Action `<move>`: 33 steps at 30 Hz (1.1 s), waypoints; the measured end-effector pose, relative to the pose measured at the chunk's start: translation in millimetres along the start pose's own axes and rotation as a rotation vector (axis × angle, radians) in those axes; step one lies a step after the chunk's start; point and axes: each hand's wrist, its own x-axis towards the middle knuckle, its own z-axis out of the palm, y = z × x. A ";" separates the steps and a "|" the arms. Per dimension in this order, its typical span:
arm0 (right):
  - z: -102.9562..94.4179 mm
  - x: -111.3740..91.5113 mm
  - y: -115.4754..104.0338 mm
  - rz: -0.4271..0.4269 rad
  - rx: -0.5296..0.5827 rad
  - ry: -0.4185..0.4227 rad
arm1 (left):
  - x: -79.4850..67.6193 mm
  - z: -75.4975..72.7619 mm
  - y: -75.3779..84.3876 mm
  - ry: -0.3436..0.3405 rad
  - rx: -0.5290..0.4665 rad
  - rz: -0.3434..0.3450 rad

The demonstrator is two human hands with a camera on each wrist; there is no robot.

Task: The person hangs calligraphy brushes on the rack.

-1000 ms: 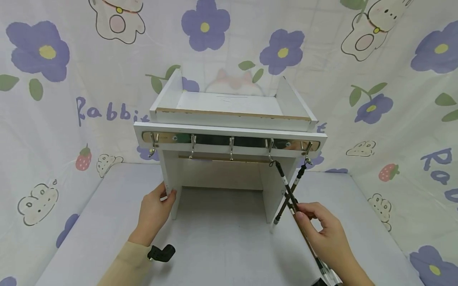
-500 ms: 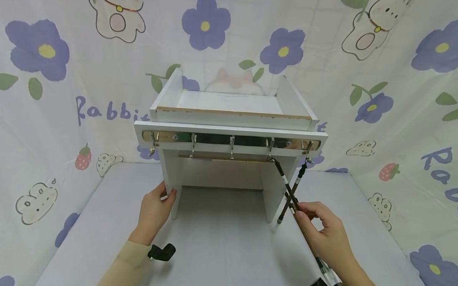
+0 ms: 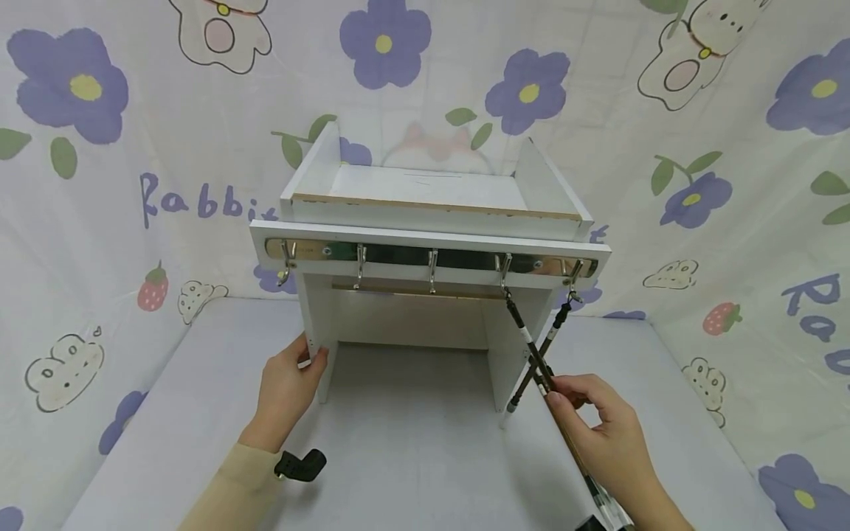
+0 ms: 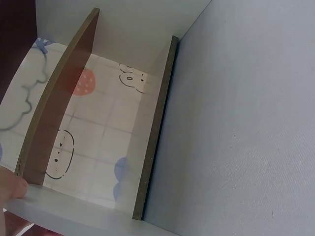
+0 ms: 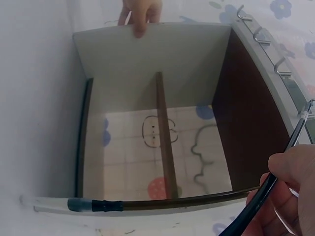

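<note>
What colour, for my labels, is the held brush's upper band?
The upper band is white, clearest in the head view.

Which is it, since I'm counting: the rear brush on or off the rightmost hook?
On: the head view shows the rear brush hanging from that hook.

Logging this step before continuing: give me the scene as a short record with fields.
Left hand: grips left side panel of white rack
Right hand: pinches held brush
Held brush: upper end at fourth hook from left; loop seating unclear
Hanging brush: on rightmost hook, crossing behind held brush in head view
Hook strip: five hooks, along rack's front
</note>
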 end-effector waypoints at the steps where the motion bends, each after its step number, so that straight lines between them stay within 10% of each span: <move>1: 0.0 -0.2 1.6 0.004 0.004 -0.003 | -0.1 -0.1 0.1 0.000 -0.002 -0.002; 33: 22.9 6.9 -9.8 0.045 0.049 0.001 | -0.1 0.1 0.5 -0.006 0.011 -0.025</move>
